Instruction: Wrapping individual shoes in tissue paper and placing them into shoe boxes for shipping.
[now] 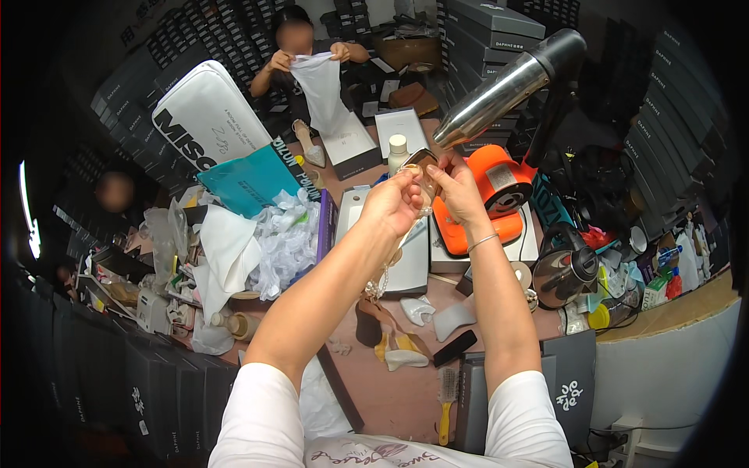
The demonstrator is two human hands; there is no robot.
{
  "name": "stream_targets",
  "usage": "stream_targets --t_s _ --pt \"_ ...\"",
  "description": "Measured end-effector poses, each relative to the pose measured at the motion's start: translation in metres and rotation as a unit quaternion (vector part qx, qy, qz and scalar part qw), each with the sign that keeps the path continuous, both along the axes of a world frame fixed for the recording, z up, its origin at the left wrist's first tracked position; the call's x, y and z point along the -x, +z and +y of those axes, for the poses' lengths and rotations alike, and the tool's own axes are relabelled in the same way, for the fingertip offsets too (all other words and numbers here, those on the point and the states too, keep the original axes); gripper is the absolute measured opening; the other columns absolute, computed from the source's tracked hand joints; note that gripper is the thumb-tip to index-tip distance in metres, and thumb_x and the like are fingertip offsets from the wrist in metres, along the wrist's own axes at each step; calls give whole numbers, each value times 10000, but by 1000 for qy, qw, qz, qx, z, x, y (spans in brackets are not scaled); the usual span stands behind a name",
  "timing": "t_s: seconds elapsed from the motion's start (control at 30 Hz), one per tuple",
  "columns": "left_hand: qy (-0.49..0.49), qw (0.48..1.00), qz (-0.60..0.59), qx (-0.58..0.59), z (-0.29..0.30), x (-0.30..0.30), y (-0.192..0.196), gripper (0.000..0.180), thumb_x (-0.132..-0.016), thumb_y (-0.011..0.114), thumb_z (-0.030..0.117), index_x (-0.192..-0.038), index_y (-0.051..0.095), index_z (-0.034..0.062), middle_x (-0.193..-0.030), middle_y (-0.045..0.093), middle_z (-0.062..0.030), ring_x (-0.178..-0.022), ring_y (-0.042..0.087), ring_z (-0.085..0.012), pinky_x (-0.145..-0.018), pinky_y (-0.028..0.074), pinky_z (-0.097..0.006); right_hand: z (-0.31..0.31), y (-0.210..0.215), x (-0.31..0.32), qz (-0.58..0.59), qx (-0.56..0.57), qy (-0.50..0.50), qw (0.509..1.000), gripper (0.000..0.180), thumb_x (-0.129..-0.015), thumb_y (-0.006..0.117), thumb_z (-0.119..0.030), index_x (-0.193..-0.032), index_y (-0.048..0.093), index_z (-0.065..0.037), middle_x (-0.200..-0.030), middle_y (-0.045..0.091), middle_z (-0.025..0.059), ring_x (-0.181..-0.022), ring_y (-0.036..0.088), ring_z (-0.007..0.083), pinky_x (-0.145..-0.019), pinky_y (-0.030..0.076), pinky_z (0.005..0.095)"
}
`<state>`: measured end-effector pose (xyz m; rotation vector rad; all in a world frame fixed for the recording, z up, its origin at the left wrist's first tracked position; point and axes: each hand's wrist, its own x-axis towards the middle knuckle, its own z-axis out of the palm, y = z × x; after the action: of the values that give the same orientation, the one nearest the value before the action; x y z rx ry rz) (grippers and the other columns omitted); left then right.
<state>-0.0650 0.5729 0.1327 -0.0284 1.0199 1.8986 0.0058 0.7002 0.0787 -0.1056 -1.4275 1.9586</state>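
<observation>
Head view: nearest, a yellow-handled brush point(445, 396) lies on the pinkish table point(390, 390) beside a dark grey box point(573, 382), and a little farther a light high-heeled shoe point(394, 343) rests on its side with a black block point(455, 348) and pale shoe inserts point(437, 313) just right of it. Above these the person's two forearms rise from the lower edge and meet over the middle of the table. The left hand point(392, 201) is curled, its fingers pressed together on the near end of a small beige shoe piece point(422, 173); the right hand point(460, 191) pinches the same piece from the right side, so it hangs in the air between both hands, under the nozzle of a steel heat gun point(507, 86) mounted on an orange stand point(491, 199). A strand of pearls point(380, 282) dangles below the left wrist. To the left sits a heap of crumpled white paper point(273, 242) and a teal bag point(250, 181). Right of the stand is a dark kettle point(566, 269). Farther off, a white bottle point(398, 152) stands by open shoe boxes point(351, 148), and at the far side another person holds up a white cloth bag point(321, 86).
</observation>
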Motion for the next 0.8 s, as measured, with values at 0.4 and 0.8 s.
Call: stream_targets --t_s 0.4,0.8 --pt "-5 1000 -8 -7 3 8 -7 164 -950 519 115 -1032 582 -12 -866 623 -45 -609 477 -50 -531 423 -171 5 -8 5 -3 13 4 1000 114 -910 580 -81 -895 467 -72 -794 469 -33 -730 454 38 -615 406 195" --pt "58 998 -15 -32 -49 -1 -9 82 -923 548 108 -951 579 38 -814 583 -22 -621 498 -81 -534 418 -209 -35 30 6 -74 -288 -28 955 46 -850 546 6 -882 534 -24 -820 538 -12 -742 507 53 -642 427 208"
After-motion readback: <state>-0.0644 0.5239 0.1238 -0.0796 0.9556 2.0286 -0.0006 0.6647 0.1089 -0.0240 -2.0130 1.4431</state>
